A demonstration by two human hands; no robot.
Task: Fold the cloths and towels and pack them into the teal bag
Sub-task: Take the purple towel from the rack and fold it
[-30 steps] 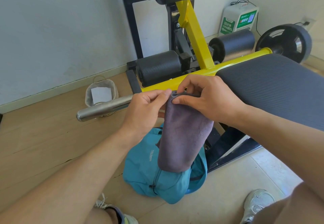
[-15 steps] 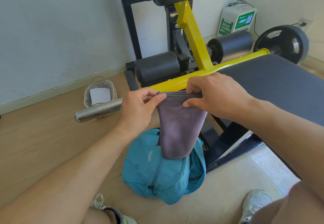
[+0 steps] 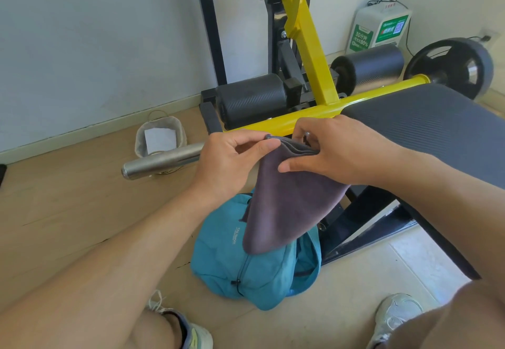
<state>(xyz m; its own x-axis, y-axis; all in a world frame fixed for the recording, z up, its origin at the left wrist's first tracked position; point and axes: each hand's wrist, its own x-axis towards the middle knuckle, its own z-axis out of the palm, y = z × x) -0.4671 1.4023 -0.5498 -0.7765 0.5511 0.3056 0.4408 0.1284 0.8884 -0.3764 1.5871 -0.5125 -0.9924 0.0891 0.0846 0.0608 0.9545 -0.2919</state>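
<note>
A folded grey-purple cloth (image 3: 287, 206) hangs in the air above the teal bag (image 3: 246, 266), which lies slumped on the floor between my feet. My left hand (image 3: 232, 162) pinches the cloth's upper left corner between thumb and fingers. My right hand (image 3: 336, 154) pinches the stacked top edges at the right, thumb in front. The cloth's lower end covers part of the bag's top. Whether the bag's opening is unzipped is hidden behind the cloth.
A grey padded bench (image 3: 426, 130) on a yellow and black frame (image 3: 308, 47) stands right behind my hands. A steel bar end (image 3: 161, 162) juts out at the left, with a small grey basket (image 3: 159, 140) behind it. A weight plate (image 3: 453, 67) sits far right.
My hands have drawn apart along the cloth's top edge, spreading it wider. The cloth now hangs slanted, its lower end swung toward the left over the bag.
</note>
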